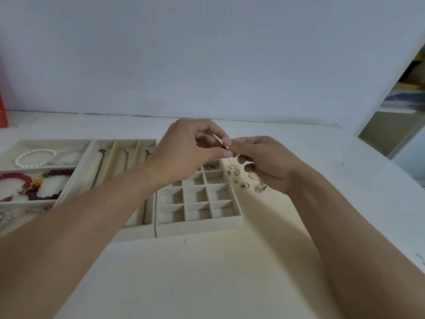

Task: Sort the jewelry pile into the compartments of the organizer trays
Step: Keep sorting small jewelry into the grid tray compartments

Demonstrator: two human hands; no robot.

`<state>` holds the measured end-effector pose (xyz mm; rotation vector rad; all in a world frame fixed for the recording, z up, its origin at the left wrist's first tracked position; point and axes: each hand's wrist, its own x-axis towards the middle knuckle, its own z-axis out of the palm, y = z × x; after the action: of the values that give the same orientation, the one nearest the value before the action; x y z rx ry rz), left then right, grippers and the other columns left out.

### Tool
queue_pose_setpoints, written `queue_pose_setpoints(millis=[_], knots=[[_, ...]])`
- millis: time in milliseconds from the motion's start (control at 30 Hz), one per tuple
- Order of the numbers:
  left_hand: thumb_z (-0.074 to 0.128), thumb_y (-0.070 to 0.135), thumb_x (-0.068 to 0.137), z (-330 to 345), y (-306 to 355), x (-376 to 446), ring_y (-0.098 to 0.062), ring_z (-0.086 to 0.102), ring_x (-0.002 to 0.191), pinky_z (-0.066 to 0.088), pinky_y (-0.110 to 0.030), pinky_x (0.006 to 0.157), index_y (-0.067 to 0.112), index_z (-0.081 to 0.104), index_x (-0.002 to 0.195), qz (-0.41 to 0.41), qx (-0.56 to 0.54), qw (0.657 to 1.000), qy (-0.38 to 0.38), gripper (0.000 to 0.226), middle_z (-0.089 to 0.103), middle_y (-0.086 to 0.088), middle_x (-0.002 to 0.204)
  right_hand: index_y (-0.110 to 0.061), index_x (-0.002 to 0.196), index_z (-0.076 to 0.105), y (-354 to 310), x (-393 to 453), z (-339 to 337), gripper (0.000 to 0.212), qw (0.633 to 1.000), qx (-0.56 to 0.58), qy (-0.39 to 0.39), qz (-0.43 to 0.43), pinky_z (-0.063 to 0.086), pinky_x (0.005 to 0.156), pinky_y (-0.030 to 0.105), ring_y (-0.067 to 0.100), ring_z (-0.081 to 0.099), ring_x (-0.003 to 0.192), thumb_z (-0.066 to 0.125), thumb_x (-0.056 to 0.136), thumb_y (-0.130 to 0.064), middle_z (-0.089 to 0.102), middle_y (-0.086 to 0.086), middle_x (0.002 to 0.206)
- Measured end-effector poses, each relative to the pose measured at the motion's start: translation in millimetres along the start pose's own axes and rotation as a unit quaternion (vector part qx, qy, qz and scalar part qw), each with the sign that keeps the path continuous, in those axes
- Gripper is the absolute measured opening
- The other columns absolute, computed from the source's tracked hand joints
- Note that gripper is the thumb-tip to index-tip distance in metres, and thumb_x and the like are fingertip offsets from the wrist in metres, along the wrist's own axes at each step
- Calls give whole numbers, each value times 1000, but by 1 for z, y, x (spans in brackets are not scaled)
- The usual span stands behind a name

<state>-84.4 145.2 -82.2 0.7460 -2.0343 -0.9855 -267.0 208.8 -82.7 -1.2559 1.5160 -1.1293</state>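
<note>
My left hand (188, 150) and my right hand (266, 160) meet above the far end of the small-grid tray (200, 223). Between their fingertips they pinch a small gold ring (225, 147). A pile of gold earrings (243, 178) lies on the table just right of that tray, partly under my right hand. One gold piece (210, 167) sits in a far compartment of the grid tray. The long-slot tray (108, 162) holds chains, one per slot. The left tray (13, 143) holds a pearl bracelet (32, 156) and red bead bracelets (34, 183) in separate compartments.
The three beige trays stand side by side on a white table (207, 272) against a white wall. An orange object (2, 107) stands at the far left. The table's right edge (372, 148) runs diagonally, with shelving beyond it.
</note>
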Motion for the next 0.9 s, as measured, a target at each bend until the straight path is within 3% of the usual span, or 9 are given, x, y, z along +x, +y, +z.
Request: queue_pose_setpoints(millis=[133,267,333,433,500,567,667,800,900], knots=[[88,18,74,1,0,-1,-19,64,69,49,-24,71,24,76,88,9,-24,1000,3,18,75,1,74,-25,68,73,1,0,-1,42,999,-34,26,0,30,73,36,14,44,76,80,57,-65,59,-8,77],[85,16,78,1,-1,0,-12,69,71,51,-15,75,23,77,92,-9,-24,1000,-15,18,75,4,74,-18,92,81,-3,-3,-6,52,999,-47,14,-13,33,74,35,12,49,75,78,65,-62,68,-7,81],[85,15,78,0,-2,0,-8,72,74,53,-14,75,21,78,92,-21,-11,999,-33,16,76,5,74,-24,93,82,-5,-6,-14,33,996,-79,37,-19,37,71,29,11,51,73,78,76,-52,71,-7,81],[84,15,80,-1,-6,2,-10,72,69,52,-15,65,16,79,86,-39,-6,999,-33,8,76,0,74,-31,77,81,0,-5,-35,6,961,-260,91,-18,40,56,25,11,49,50,83,79,-36,68,-8,63],[81,15,82,-3,-5,2,-10,72,70,51,-15,60,15,79,86,-50,-4,998,-28,4,77,-1,76,-32,72,80,6,-5,-43,7,924,-370,92,6,44,54,23,8,53,43,85,77,-32,70,-6,61],[79,14,85,-4,-4,3,-7,71,66,52,-17,57,15,79,87,-59,6,998,-32,2,77,-1,78,-33,72,80,11,-3,-47,7,905,-413,95,28,46,56,23,9,58,51,86,75,-34,71,-3,63],[72,12,91,-6,-6,4,4,61,50,37,-8,43,12,77,88,-77,5,996,-35,6,75,3,74,-32,74,80,17,0,-46,10,889,-444,95,55,43,58,24,9,61,61,87,71,-39,68,-9,61],[70,18,93,-9,-10,7,-6,72,77,47,-14,54,16,79,91,-73,33,995,-59,9,78,8,82,-31,77,80,24,5,-40,13,881,-455,113,67,43,62,25,9,61,67,88,70,-40,66,-12,62],[69,19,94,-13,-10,8,-9,73,82,49,-12,57,15,79,95,-79,36,994,-67,11,78,8,87,-32,77,79,23,6,-37,9,865,-485,112,62,46,64,25,12,65,74,85,74,-39,72,-8,71]])
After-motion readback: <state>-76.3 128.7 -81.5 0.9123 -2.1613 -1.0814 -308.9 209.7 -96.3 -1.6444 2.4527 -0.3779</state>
